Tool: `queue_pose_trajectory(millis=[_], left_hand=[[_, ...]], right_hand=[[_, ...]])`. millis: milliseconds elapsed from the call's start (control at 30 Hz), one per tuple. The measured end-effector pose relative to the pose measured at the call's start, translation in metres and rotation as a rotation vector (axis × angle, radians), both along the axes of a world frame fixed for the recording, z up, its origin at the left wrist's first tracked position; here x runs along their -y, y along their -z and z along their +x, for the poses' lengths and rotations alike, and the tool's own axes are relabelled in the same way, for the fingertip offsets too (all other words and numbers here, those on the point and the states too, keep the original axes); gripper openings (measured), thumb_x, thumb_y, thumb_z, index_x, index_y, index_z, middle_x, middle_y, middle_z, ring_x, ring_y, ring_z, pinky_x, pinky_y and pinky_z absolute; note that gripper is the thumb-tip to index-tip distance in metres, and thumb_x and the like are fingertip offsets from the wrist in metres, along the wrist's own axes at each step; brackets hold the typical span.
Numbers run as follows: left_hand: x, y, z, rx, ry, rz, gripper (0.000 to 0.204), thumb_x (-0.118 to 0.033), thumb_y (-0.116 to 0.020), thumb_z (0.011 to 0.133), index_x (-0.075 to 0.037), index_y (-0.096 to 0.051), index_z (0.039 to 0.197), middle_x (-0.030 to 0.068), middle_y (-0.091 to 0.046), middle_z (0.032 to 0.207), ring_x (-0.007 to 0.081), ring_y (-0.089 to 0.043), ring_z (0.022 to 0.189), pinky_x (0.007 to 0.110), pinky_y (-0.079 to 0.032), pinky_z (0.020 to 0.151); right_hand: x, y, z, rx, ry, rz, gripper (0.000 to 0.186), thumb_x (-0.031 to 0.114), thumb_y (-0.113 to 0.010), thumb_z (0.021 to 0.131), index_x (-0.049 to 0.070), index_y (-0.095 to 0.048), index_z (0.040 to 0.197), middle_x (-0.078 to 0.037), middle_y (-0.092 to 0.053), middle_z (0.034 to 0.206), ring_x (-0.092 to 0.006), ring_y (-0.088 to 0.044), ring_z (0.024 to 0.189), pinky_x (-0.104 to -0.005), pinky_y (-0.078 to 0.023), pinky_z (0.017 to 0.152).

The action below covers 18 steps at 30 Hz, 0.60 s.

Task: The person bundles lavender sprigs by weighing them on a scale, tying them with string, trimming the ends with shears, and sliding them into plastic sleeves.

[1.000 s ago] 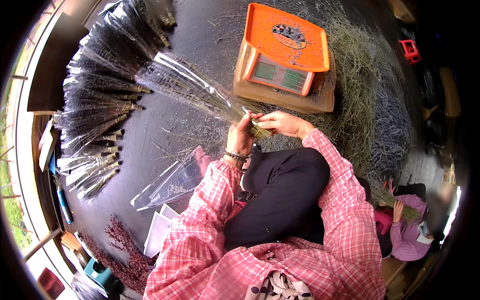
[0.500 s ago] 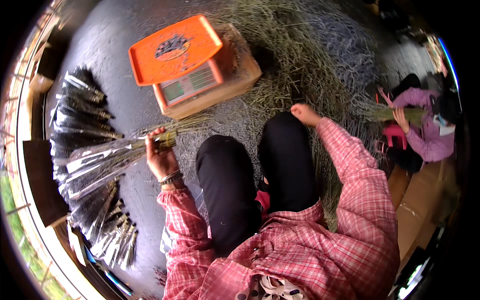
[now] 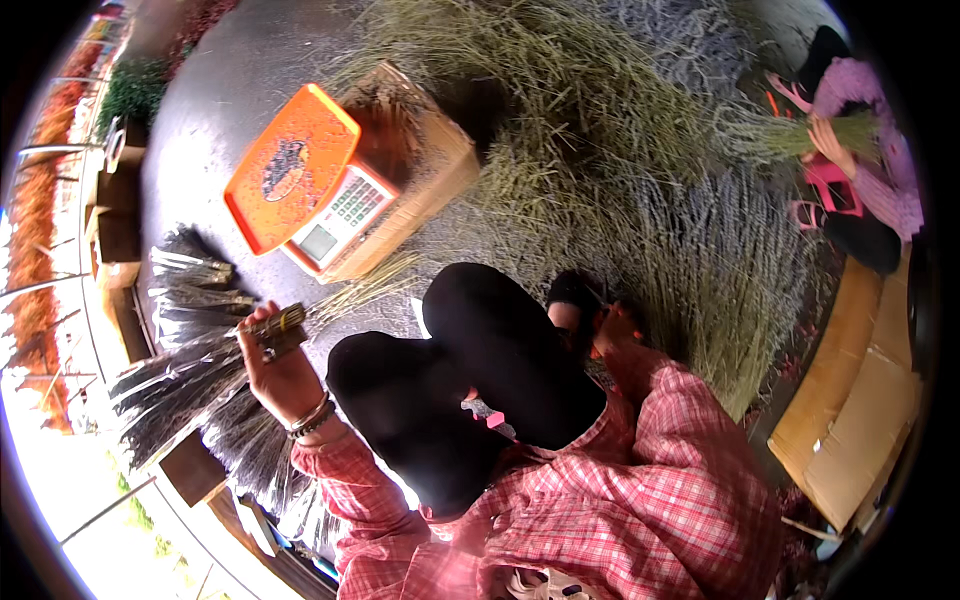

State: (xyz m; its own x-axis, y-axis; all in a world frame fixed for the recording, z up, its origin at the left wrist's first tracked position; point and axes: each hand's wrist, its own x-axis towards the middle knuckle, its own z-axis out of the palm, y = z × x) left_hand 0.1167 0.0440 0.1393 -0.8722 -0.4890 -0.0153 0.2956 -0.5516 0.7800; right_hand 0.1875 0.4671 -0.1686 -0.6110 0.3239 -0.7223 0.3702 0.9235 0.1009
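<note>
"Where does room open for the left hand (image 3: 275, 365) and its bunch (image 3: 215, 362)?"
"Along dark floor (image 3: 195, 150) between orange scale (image 3: 325, 125) and boxes (image 3: 118, 235), beyond more bunches (image 3: 195, 300)."
"And the right hand (image 3: 618, 326)?"
"Knees (image 3: 480, 310) block its way leftward; heaped stems (image 3: 580, 130) fill the floor ahead."

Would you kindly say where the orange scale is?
In the head view, the orange scale sits upper left on a cardboard box, beyond the left hand.

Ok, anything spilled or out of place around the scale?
Yes: dark bits litter the orange scale pan, which would normally be clean. Loose stems also sprawl beside the cardboard box under it, looking untidy.
</note>
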Motion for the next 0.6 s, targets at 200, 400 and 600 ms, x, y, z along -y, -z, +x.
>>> queue_pose_trajectory(millis=[200, 400, 600], left_hand=[[-0.053, -0.006, -0.032, -0.034, 0.054, 0.012, 0.023, -0.02, -0.046, 0.094, 0.0, -0.055, 0.099, 0.0122, -0.059, 0.1, 0.0235, -0.053, 0.099, 0.038, -0.04, 0.095], [-0.096, -0.007, -0.042, 0.083, -0.071, 0.331, 0.022, -0.019, -0.05, 0.092, 0.001, -0.054, 0.099, 0.0148, -0.059, 0.099, 0.0286, -0.054, 0.099, 0.043, -0.042, 0.095], [-0.12, -0.008, -0.044, 0.037, -0.025, 0.616, 0.018, -0.014, -0.051, 0.091, 0.003, -0.053, 0.096, 0.0147, -0.058, 0.099, 0.0269, -0.055, 0.1, 0.042, -0.041, 0.098]], right_hand=[[-0.015, 0.028, 0.023, -0.243, 0.104, -0.014, 0.068, 0.011, -0.069, 0.068, 0.002, -0.035, 0.127, -0.018, -0.052, 0.11, -0.0311, -0.055, 0.102, -0.0401, -0.046, 0.084], [-0.028, 0.019, 0.01, -0.895, 0.188, -0.614, 0.05, 0.005, -0.06, 0.068, 0.001, -0.045, 0.115, -0.017, -0.053, 0.102, -0.0326, -0.055, 0.097, -0.0378, -0.044, 0.086], [0.066, -0.157, -0.095, -1.24, -0.255, -1.043, 0.044, 0.0, -0.049, 0.072, 0.001, -0.042, 0.115, -0.016, -0.048, 0.101, -0.0284, -0.052, 0.091, -0.0375, -0.043, 0.082]])
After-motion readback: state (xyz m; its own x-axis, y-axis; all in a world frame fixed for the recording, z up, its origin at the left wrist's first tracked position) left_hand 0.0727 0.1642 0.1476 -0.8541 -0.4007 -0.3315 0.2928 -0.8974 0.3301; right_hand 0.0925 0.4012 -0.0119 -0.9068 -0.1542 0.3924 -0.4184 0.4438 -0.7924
